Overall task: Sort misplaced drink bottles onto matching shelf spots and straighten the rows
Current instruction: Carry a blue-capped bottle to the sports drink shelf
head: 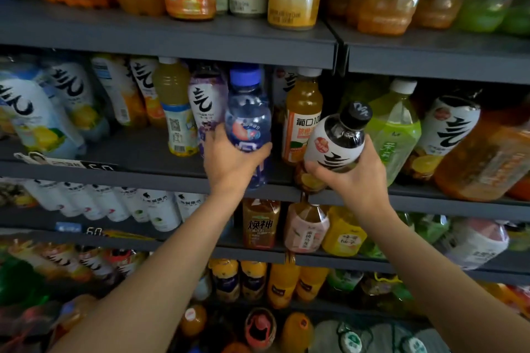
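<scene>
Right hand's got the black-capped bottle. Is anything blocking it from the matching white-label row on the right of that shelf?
Yes. The black-capped bottle in the right hand is separated from the matching white-label bottle by a green tea bottle standing between them.

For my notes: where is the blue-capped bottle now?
In the head view, the left hand grips the blue-capped bottle at the second shelf, left of the orange juice bottle.

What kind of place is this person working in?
Most likely a shop's drinks aisle: tiered dark shelves packed with bottled drinks, price tags on the shelf edges, and each hand gripping a bottle.
</scene>
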`<state>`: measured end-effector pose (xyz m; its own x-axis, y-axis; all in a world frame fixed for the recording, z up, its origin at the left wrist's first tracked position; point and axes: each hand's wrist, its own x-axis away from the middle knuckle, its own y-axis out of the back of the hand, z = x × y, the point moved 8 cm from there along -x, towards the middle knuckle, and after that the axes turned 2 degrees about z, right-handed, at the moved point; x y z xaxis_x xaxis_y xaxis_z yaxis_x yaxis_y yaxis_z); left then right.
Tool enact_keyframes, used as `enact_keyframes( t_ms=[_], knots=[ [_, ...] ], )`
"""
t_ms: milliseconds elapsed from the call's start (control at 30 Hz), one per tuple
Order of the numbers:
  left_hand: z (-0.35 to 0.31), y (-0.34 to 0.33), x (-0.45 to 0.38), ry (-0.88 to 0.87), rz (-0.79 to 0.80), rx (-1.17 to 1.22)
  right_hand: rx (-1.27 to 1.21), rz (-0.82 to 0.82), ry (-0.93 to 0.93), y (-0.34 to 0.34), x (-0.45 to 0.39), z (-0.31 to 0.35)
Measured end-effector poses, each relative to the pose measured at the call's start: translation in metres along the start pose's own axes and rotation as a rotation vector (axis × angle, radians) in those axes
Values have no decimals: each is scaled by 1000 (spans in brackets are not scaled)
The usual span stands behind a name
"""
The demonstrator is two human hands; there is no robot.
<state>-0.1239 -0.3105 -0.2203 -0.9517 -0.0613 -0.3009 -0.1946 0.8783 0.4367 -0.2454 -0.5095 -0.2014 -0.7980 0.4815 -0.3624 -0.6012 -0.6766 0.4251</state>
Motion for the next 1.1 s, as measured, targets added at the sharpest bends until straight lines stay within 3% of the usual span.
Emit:
enact_keyframes(
  t_ms=[200,333,667,900,1000,1100],
  knots=[
    [30,57,17,22,-59,221,-18,-20,32,-19,-9,11],
    [38,76,3,19,-77,183,-28,-75,6,-33,-7,16],
    [44,89,-9,8,-61,89,193,17,-28,-79,-44,47],
    [42,94,-13,10,-25,56,189,88,-147,-121,-76,57],
    [39,95,-11,29,3,71,69,131,-244,-130,-72,43],
    [40,90,-3,49,134,98,58,237,-365,-127,-47,27]
  ],
)
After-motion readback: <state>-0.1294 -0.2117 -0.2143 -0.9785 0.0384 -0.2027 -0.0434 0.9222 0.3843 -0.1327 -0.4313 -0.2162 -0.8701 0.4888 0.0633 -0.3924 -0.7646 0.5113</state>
